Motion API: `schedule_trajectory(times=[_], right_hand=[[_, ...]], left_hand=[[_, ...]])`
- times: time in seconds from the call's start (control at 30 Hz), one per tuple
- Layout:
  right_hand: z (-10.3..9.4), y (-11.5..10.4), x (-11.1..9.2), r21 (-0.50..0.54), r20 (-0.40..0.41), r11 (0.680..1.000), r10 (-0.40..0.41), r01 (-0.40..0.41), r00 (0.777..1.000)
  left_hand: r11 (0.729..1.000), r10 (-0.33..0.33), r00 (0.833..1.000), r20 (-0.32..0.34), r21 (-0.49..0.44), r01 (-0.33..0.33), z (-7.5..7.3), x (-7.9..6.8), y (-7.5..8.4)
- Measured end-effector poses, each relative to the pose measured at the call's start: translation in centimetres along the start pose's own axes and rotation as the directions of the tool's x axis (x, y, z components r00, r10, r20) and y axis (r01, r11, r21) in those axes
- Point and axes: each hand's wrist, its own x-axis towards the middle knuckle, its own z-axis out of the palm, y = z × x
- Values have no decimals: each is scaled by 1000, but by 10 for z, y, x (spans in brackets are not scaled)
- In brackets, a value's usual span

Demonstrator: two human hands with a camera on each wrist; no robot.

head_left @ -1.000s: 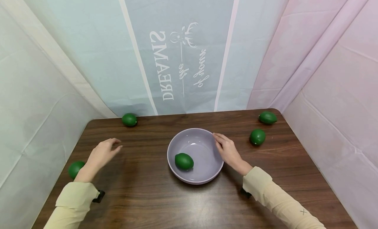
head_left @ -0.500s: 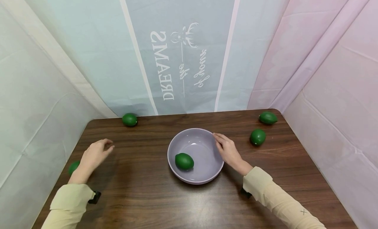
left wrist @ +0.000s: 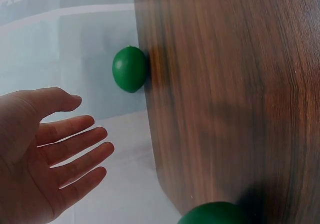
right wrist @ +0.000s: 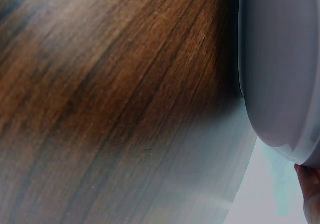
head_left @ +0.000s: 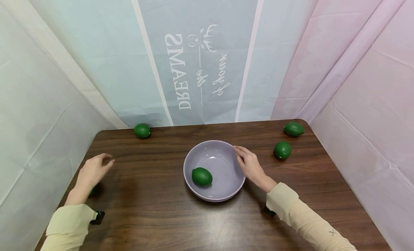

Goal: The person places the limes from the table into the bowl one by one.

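Note:
My left hand (head_left: 92,173) is held above the left side of the table, fingers apart and holding nothing. Mostly hidden beneath it is a green lime (head_left: 95,189), whose top shows as a lime (left wrist: 215,215) at the lower edge of the left wrist view. A grey-lavender bowl (head_left: 223,191) stands mid-table with one lime (head_left: 202,177) inside, toward its left. At the bowl's right rim my right hand (head_left: 251,167) grips the edge with its fingers; in the right wrist view, fingertips (right wrist: 308,186) meet the rim.
Near the back left edge of the wooden table (head_left: 155,222) lies another lime (head_left: 142,131). Two more sit at the back right, one lime (head_left: 294,129) behind the other lime (head_left: 283,150). Fabric curtains (head_left: 200,64) hang close around the back and sides.
My left hand has moved left and slightly nearer the table's left edge, covering most of the lime there. The right hand and bowl have stayed in place.

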Motion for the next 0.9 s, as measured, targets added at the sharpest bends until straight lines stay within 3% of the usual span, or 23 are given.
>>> schedule_trajectory(times=[0.27,0.53,0.9], right_hand=[[-1,-1,0,1,26,999,32,-32,999],[1,0,0,-6,-12,1000,-4,4,1000],[0,0,0,2,13,1000,11,-11,1000]], left_hand=[[999,-37,999,-34,-4,36,0,-3,-12],[995,-100,994,-40,-14,99,-1,-7,-18],[981,-191,975,-109,-52,186,1,-14,-30]])
